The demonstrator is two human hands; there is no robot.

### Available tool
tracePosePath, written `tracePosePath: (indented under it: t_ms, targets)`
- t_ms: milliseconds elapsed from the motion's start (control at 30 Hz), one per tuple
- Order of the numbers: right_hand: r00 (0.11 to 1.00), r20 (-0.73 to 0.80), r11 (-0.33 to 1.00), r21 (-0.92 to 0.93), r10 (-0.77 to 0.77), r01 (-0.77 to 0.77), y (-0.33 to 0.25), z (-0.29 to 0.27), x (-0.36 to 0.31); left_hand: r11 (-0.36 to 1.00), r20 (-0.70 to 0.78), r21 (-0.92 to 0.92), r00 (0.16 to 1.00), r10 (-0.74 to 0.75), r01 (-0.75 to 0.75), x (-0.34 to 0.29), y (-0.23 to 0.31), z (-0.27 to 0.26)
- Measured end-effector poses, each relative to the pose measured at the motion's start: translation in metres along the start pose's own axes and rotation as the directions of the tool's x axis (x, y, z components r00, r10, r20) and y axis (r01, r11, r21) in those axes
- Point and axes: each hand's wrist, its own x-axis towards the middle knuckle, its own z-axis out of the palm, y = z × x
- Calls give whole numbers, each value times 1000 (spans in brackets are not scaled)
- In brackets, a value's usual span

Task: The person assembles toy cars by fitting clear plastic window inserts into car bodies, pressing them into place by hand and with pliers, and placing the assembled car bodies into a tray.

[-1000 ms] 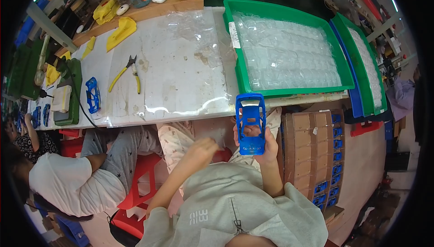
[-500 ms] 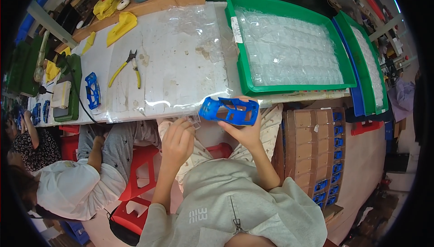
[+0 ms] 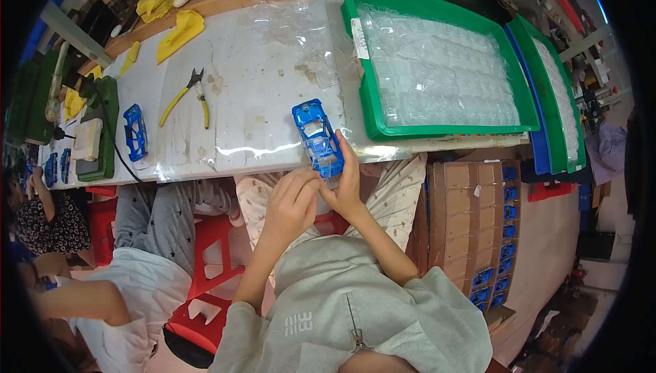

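A blue toy car body [image 3: 320,142] is held lengthwise at the table's front edge, its far end over the tabletop. My right hand [image 3: 346,183] grips it along its right side and near end, fingers wrapped round it. My left hand [image 3: 292,203] is closed at the near end of the body, thumb and fingertips pinched together. A clear plastic part [image 3: 320,146] shows in the openings of the body, its near end at my left fingertips; how far it is seated I cannot tell.
Yellow-handled cutters [image 3: 186,98] and another blue car body [image 3: 135,132] lie on the white table [image 3: 239,113]. A green tray [image 3: 372,110] of clear plastic parts stands at right. Below it is a partitioned cardboard box [image 3: 456,219] with blue bodies. A co-worker [image 3: 137,298] sits at left.
My right hand has turned the car body from crosswise to lengthwise. My left hand has moved right to the body with the clear part. The co-worker's arm has come into view.
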Motion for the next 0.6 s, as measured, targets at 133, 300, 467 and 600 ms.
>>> tracePosePath:
  t_ms: [133,300,467,600]
  targets:
    - [998,-70,997,74,5,0,-3,12,-11,993,51,90,996,66,-71,3,4,0]
    - [996,-75,998,5,-54,55,-9,16,-15,992,67,110,996,54,-61,4,-6,9]
    - [996,-88,998,52,-25,29,-11,17,-18,996,-9,89,1000,23,-22,4,-8,14]
    - [995,-94,999,35,-16,19,-15,17,-18,996,7,87,1000,-26,25,3,-10,16]
